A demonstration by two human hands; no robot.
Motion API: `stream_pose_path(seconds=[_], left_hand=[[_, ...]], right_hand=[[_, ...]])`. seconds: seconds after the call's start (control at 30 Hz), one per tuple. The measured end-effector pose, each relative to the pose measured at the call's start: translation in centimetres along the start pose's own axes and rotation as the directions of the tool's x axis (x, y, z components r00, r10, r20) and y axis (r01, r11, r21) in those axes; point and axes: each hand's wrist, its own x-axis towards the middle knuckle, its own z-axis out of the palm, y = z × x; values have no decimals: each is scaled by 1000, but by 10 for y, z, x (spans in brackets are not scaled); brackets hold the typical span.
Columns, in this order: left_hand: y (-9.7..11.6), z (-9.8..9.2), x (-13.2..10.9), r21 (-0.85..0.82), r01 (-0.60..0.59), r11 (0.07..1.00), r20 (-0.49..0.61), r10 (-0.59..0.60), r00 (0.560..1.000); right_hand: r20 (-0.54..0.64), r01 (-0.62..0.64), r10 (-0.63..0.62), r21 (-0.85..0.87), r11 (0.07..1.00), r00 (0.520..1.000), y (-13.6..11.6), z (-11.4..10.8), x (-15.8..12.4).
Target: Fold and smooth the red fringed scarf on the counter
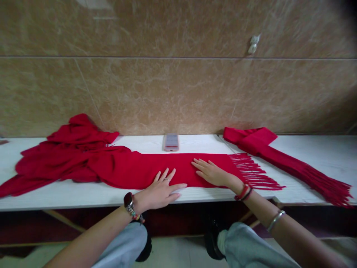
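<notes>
A red fringed scarf (173, 163) lies stretched along a narrow white table, its tassels (252, 172) fanned out to the right. My left hand (160, 190) rests on the scarf's near edge with fingers spread, a ring on one finger. Farther right, my right hand (209, 172) lies flat on the cloth near the fringed end, fingers stretched out. Neither hand grips anything. At the left, the cloth runs into a crumpled heap of red fabric (64, 156); where one piece ends there I cannot tell.
A second red scarf (259, 143), folded into a narrow strip, lies at the right. Behind the spread scarf sits a phone (171, 142) by the tiled wall (156, 93). The white table (83, 197) ends just in front of my hands. A small white hook (253, 44) is on the wall.
</notes>
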Motion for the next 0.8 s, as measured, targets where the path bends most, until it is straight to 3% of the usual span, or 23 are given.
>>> stream_pose_path(seconds=[0.07,0.13,0.3,0.4,0.6,0.7,0.8], left_hand=[[1,-2,0,-15,1,1000,3,-1,1000],[2,-3,0,-26,8,1000,6,-7,1000],[2,-4,1,-22,23,999,16,-23,1000],[0,-1,1,-5,5,1000,10,-5,1000],[-3,3,1,-5,-10,1000,-12,10,1000],[-3,3,0,-22,-21,1000,-26,21,999],[-2,2,-1,-32,-17,999,-31,16,999]], right_hand=[[-16,-91,92,28,995,996,9,-4,0],[-73,-129,135,81,988,988,2,-9,4],[-134,-78,93,111,991,987,-48,-7,21],[-102,-41,46,53,998,994,-57,-3,21],[-76,-75,70,-60,995,995,-13,3,-7],[-45,-191,188,-77,979,981,12,4,-18],[-47,-302,302,-4,953,952,13,0,-17]])
